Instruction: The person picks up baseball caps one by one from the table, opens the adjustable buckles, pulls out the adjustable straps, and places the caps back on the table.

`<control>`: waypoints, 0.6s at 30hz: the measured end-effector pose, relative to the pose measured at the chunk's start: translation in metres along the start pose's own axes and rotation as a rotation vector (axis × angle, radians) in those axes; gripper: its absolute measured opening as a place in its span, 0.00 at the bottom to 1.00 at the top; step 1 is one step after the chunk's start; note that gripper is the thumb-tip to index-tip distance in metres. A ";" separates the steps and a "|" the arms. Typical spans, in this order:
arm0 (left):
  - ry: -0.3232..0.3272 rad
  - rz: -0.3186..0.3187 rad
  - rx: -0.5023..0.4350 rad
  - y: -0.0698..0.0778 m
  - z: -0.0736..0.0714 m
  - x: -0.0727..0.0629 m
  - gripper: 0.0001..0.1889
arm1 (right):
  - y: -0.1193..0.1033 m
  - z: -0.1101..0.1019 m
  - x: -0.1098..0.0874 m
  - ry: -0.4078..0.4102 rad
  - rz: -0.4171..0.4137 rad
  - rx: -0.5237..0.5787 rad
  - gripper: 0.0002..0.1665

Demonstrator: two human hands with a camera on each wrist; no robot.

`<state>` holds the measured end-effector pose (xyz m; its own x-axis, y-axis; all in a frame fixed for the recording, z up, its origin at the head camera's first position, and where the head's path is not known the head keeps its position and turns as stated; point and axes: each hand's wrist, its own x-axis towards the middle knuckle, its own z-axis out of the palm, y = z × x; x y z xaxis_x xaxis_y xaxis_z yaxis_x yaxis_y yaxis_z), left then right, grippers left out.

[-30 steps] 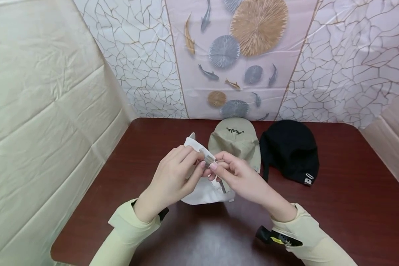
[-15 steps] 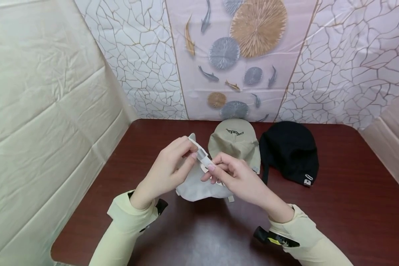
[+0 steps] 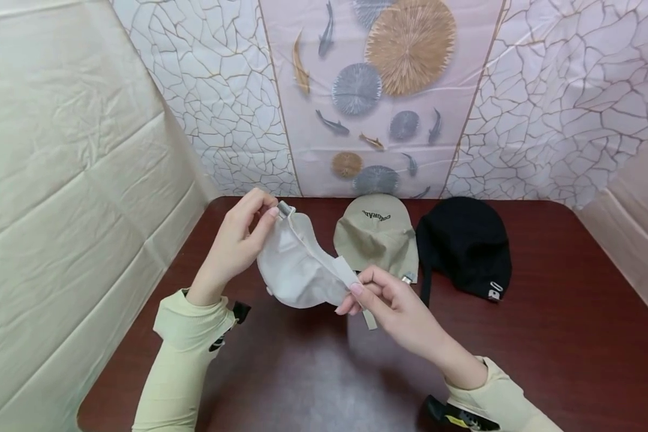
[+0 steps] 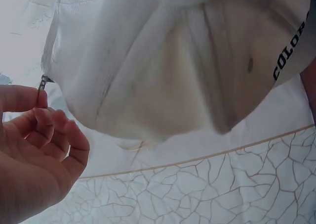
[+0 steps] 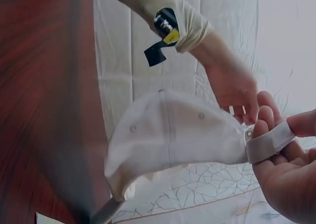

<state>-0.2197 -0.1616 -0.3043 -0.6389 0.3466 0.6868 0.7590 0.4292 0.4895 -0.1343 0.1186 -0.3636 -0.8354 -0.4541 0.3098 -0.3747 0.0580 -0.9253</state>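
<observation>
A white cap (image 3: 297, 258) is held off the table between the two hands, its back opening spread. My left hand (image 3: 237, 234) pinches the cap's back edge by the metal buckle (image 3: 285, 208), at the upper left. Lower right, my right hand (image 3: 399, 309) pinches the cap's fabric strap (image 3: 347, 271) between thumb and fingers. Buckle and strap stand well apart. In the right wrist view the strap (image 5: 264, 145) lies across the curled fingers. Dark lettering, "COLOR" (image 4: 291, 48), shows on the cap in the left wrist view; the rest is cut off.
Behind the right hand, a beige cap (image 3: 380, 228) sits on the dark red table (image 3: 302, 384) near the back wall. A black cap (image 3: 467, 246) lies to its right, nearly touching. Patterned cloth (image 3: 232, 108) hangs at the back.
The hands have drawn apart, left hand up and leftward, right hand slightly down. The strap, close against the buckle before, is now away from it, and the white cap has turned and spread.
</observation>
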 end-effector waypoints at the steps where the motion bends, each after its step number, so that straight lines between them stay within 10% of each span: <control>1: -0.008 -0.011 -0.001 -0.001 0.000 -0.001 0.03 | 0.000 0.001 0.000 -0.001 -0.002 0.015 0.06; 11: -0.124 -0.033 -0.191 0.002 -0.002 -0.002 0.04 | 0.000 -0.006 0.013 0.092 -0.101 0.218 0.29; 18: -0.223 -0.006 -0.279 0.003 0.001 -0.001 0.06 | 0.003 -0.030 0.041 0.198 0.012 0.444 0.40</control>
<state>-0.2164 -0.1597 -0.3040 -0.6314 0.5315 0.5646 0.7408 0.1984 0.6417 -0.1823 0.1271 -0.3473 -0.9153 -0.2751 0.2942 -0.1925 -0.3427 -0.9195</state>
